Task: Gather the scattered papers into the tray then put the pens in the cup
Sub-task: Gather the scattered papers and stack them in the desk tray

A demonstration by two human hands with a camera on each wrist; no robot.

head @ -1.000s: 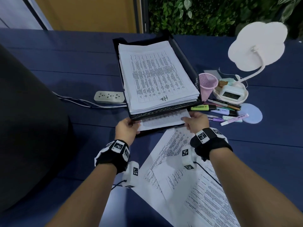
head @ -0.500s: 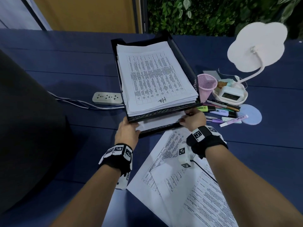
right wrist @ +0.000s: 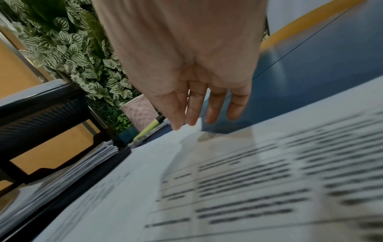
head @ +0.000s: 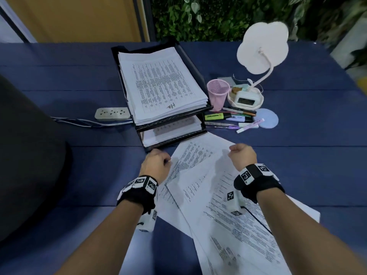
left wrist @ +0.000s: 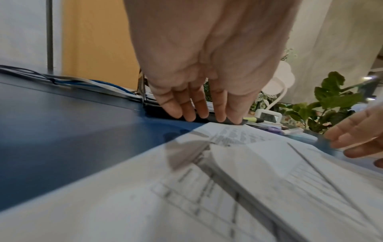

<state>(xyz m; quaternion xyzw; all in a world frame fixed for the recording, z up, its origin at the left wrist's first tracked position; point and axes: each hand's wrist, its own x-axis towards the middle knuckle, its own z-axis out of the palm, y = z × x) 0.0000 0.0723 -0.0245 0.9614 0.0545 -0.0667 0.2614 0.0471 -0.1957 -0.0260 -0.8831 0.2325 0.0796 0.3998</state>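
A black two-tier tray (head: pixel 174 138) stands mid-table, its top tier piled with printed sheets (head: pixel 160 84) and more sheets in the lower tier (head: pixel 174 128). Several scattered papers (head: pixel 208 175) lie in front of it. My left hand (head: pixel 156 163) hovers at their left edge, just before the tray; its fingers (left wrist: pixel 196 106) hang straight and hold nothing. My right hand (head: pixel 243 155) hovers over the papers' right corner, fingers (right wrist: pixel 203 106) loose and empty. Several pens and highlighters (head: pixel 232 120) lie right of the tray, beside a pink mesh cup (head: pixel 218 94).
A power strip (head: pixel 112 114) with cables lies left of the tray. Behind the pens stand a white lamp (head: pixel 262 48) and a dish holding a small clock (head: pixel 246 99); a round blue coaster (head: pixel 267 121) lies nearby. A dark chair back (head: pixel 25 155) fills the left.
The sheet both hands were pushing has gone into the lower tier. Both hands have let go and drawn back toward me, over the scattered papers.
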